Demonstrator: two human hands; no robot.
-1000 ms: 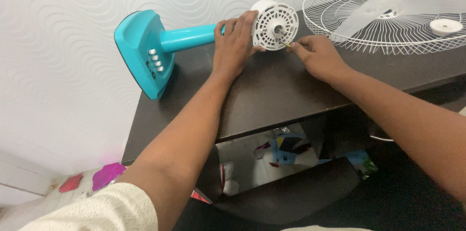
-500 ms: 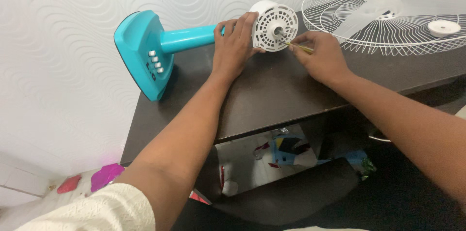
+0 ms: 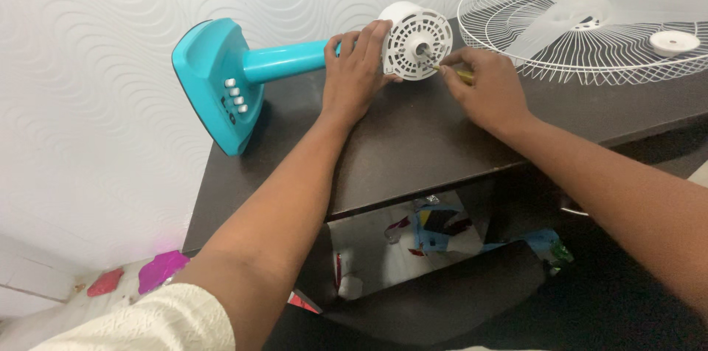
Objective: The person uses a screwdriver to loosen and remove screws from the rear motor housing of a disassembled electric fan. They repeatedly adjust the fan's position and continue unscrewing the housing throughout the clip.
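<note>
Fan motor housing [image 3: 415, 40], white and vented, lies on its side near the back of the dark table [image 3: 413, 137], joined to a teal stand [image 3: 221, 78] that rests against the patterned wall. The left hand [image 3: 354, 74] grips the housing from behind, fingers wrapped over its rim. The right hand [image 3: 487, 89] is closed round a small yellow-green screwdriver [image 3: 451, 71], whose tip meets the housing's face just below the central shaft [image 3: 424, 47]. To do this well, the person would likely keep the tool square to the screw and the housing pinned so it cannot roll. Just beside the right hand, a white wire fan guard [image 3: 590, 19] holds a translucent blade and a white cap [image 3: 675, 41]. The screw itself is too small to make out, most of the tool's handle is buried in the fist, and the guard runs off the frame's right edge.
</note>
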